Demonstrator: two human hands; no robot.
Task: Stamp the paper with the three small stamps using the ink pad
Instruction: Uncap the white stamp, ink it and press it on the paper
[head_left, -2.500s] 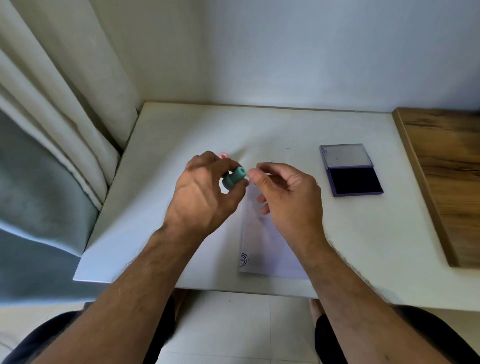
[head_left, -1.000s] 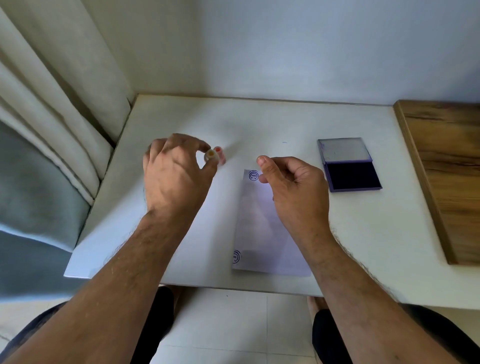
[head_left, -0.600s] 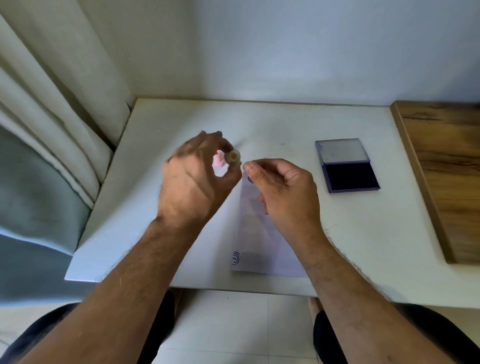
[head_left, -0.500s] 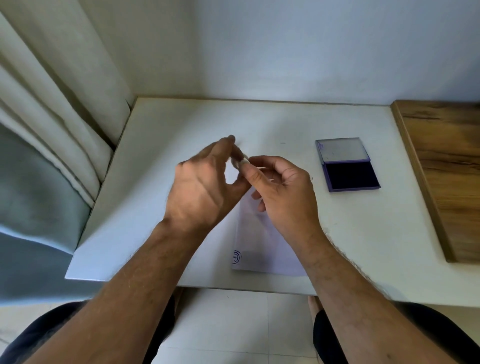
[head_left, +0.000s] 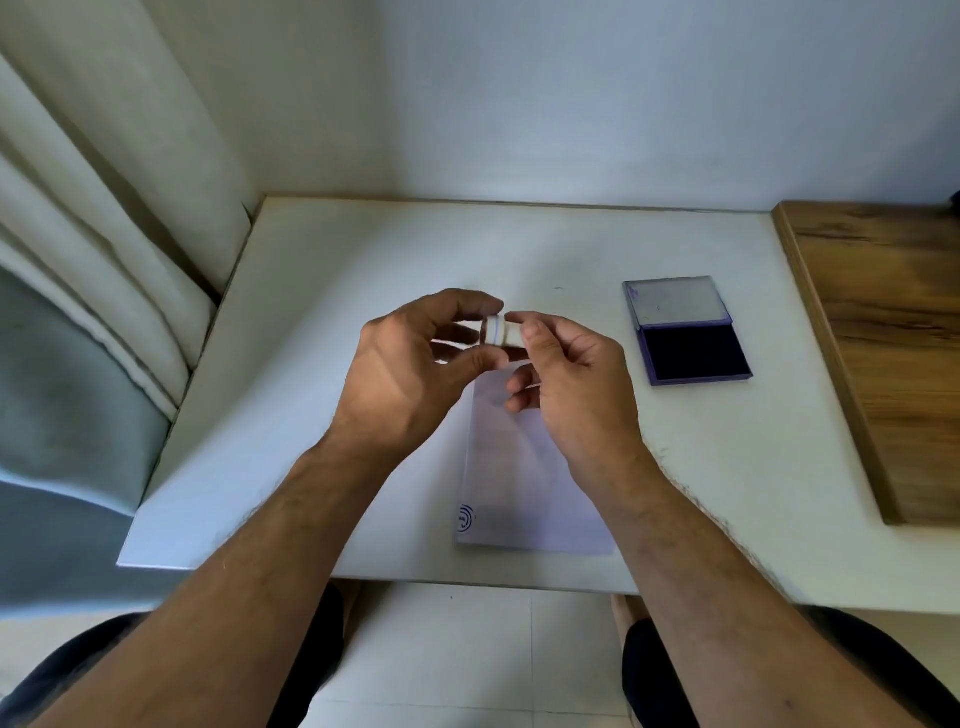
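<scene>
A small white stamp (head_left: 497, 331) with a thin purple ring is held in the air above the top of the paper (head_left: 524, 483). My left hand (head_left: 410, 374) pinches one end of it between thumb and fingers. My right hand (head_left: 566, 384) pinches the other end with thumb and forefinger. The white paper lies on the white table (head_left: 322, 322) and shows a purple round print (head_left: 466, 518) at its near left corner. Its far end is hidden by my hands. The ink pad (head_left: 693, 353) lies open to the right, dark pad towards me. The other stamps are hidden.
A wooden board (head_left: 893, 332) lies along the table's right side. Curtains (head_left: 104, 208) hang at the left, close to the table's edge. A wall runs behind the table. My knees and the tiled floor show below the near edge.
My left hand put the teal stamp down at the left, picked up a white one and brought it to the middle. My right hand has now taken hold of its other end.
</scene>
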